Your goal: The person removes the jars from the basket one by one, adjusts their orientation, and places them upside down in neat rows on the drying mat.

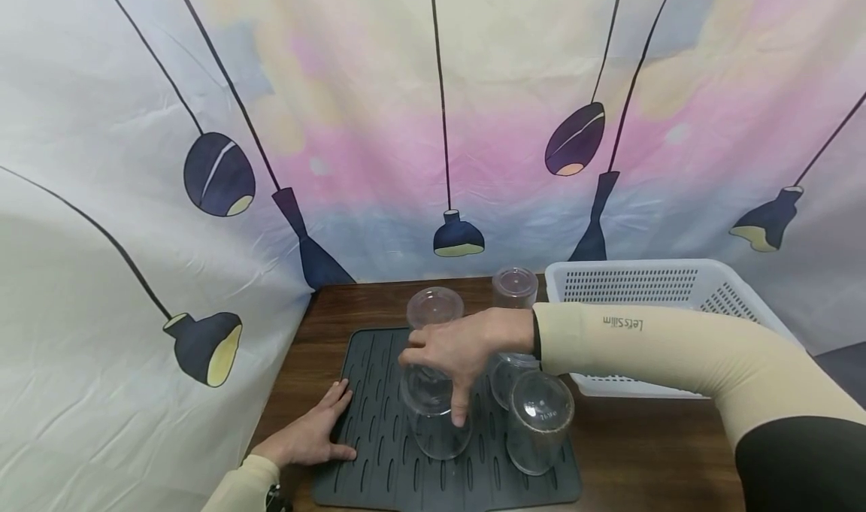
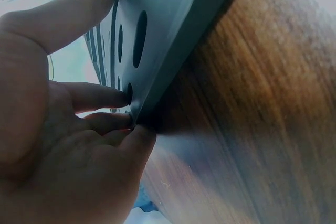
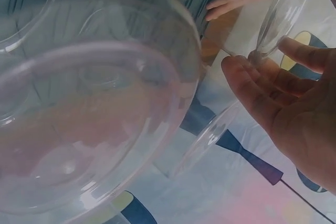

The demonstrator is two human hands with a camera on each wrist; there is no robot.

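Note:
My right hand [image 1: 449, 346] reaches over a clear glass jar [image 1: 438, 433] on the dark grey ribbed mat [image 1: 379, 467], its fingers and thumb gripping the jar's upper part. In the right wrist view, the fingertips [image 3: 239, 74] meet the edge of the clear glass [image 3: 286, 11]. Beside it, another glass jar [image 1: 540, 429] stands upside down at the mat's right side. My left hand [image 1: 314, 429] rests on the mat's left edge, fingers spread. Its fingertips touch the mat's rim [image 2: 173, 40] in the left wrist view.
Behind my right hand stand a glass [image 1: 435, 307] and another glass [image 1: 516, 286] near the table's back edge. One more glass [image 1: 507, 384] is partly hidden by the wrist. A white perforated basket [image 1: 561, 271] lies at the right, partly behind my sleeve. A printed curtain [image 1: 379, 121] hangs behind the wooden table [image 1: 649, 452].

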